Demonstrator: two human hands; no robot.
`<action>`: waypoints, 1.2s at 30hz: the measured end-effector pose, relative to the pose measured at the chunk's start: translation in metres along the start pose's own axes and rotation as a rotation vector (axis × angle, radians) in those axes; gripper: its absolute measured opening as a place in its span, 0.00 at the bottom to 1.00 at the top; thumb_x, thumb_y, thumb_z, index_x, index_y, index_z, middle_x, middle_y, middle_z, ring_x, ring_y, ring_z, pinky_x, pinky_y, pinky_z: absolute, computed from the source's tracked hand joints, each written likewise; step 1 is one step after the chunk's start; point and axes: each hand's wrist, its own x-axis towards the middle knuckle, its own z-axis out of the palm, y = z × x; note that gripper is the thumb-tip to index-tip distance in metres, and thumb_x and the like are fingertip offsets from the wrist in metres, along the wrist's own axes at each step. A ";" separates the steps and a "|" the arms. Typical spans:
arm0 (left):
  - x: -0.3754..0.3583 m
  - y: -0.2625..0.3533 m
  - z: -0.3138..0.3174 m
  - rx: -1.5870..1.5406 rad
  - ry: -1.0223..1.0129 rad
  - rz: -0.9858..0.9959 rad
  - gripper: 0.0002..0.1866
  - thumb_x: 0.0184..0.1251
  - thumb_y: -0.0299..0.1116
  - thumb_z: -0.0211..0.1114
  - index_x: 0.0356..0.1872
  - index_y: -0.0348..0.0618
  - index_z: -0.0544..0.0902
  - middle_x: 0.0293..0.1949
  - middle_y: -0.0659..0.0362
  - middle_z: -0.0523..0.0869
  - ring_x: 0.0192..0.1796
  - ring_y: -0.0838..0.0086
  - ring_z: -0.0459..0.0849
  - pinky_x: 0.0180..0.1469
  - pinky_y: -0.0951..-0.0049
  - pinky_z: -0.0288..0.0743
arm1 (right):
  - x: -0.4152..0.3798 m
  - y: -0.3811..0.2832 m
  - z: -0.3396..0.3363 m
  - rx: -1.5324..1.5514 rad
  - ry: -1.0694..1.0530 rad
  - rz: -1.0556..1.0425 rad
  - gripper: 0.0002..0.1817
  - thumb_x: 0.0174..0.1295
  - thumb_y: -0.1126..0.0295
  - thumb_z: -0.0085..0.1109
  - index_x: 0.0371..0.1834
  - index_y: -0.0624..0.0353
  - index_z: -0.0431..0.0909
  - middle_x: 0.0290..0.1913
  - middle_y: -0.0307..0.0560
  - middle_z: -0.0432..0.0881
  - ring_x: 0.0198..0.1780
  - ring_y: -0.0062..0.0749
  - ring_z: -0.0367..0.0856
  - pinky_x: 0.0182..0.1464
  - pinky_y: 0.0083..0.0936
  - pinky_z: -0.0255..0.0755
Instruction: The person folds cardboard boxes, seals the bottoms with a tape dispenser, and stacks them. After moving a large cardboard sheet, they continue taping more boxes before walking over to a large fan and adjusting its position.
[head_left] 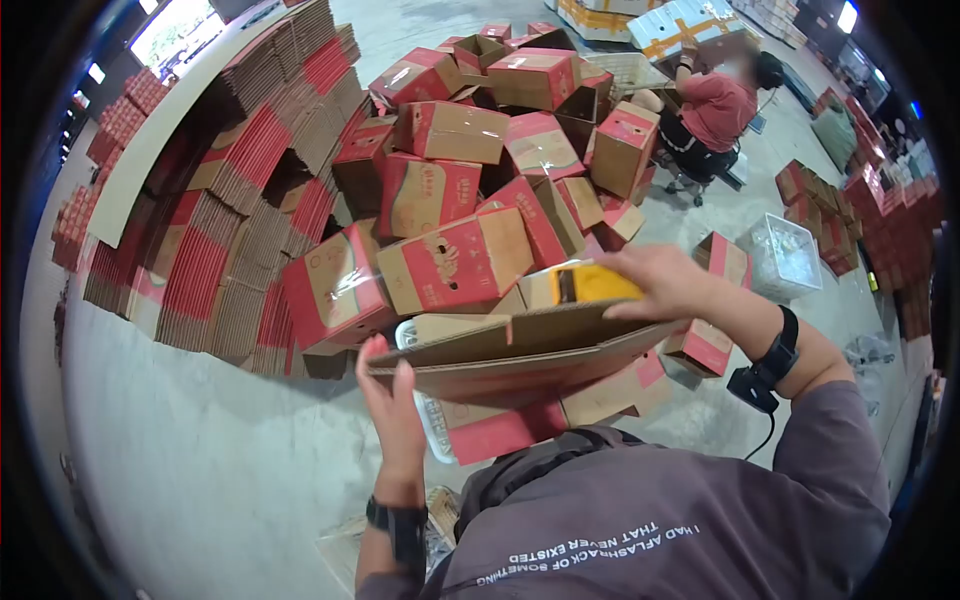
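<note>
A pale grey concrete floor (230,470) is seen from above, and on it a tall heap of assembled red and brown cardboard boxes (455,190) is piled, with stacks of flattened red and brown cardboard sheets (230,230) fanned out to the left of it. Beyond the heap, a seated co-worker in a red top (715,105) is seen bent over other boxes. Close to the camera, a brown corrugated cardboard box with its flaps open (520,355) is held up in front of the chest, above the floor and well below the heap. It is judged to be light and fairly stiff but easily creased, so it is best gripped at its folded edges and corners. The left hand (392,405) is raised with the forearm upright, its fingers curled round the box's left end. The right hand (655,285) is reached forward with the wrist bent, closed round a yellow tape dispenser (583,284) that is pressed against the box's upper edge. Black wrist straps are worn on both arms.
</note>
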 end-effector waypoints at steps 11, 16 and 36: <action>-0.003 0.012 0.077 0.594 -1.176 0.915 0.20 0.63 0.45 0.60 0.47 0.40 0.78 0.49 0.54 0.79 0.54 0.61 0.77 0.58 0.62 0.70 | 0.079 -0.051 0.015 0.150 -0.193 -0.154 0.38 0.49 0.42 0.64 0.56 0.59 0.73 0.50 0.57 0.78 0.52 0.51 0.77 0.54 0.39 0.70; -0.006 -0.053 0.094 0.832 -1.428 0.661 0.31 0.65 0.51 0.58 0.65 0.46 0.68 0.63 0.44 0.69 0.66 0.51 0.67 0.67 0.58 0.63 | 0.051 0.008 0.003 0.679 0.136 0.079 0.33 0.56 0.53 0.62 0.60 0.61 0.69 0.55 0.49 0.76 0.57 0.36 0.74 0.60 0.29 0.66; -0.058 0.030 -0.016 0.232 -1.333 -0.298 0.25 0.74 0.42 0.49 0.65 0.36 0.67 0.70 0.48 0.61 0.74 0.61 0.56 0.72 0.64 0.49 | 0.014 -0.017 0.061 1.533 -0.020 0.145 0.28 0.58 0.66 0.64 0.61 0.59 0.67 0.51 0.39 0.75 0.51 0.20 0.74 0.53 0.20 0.70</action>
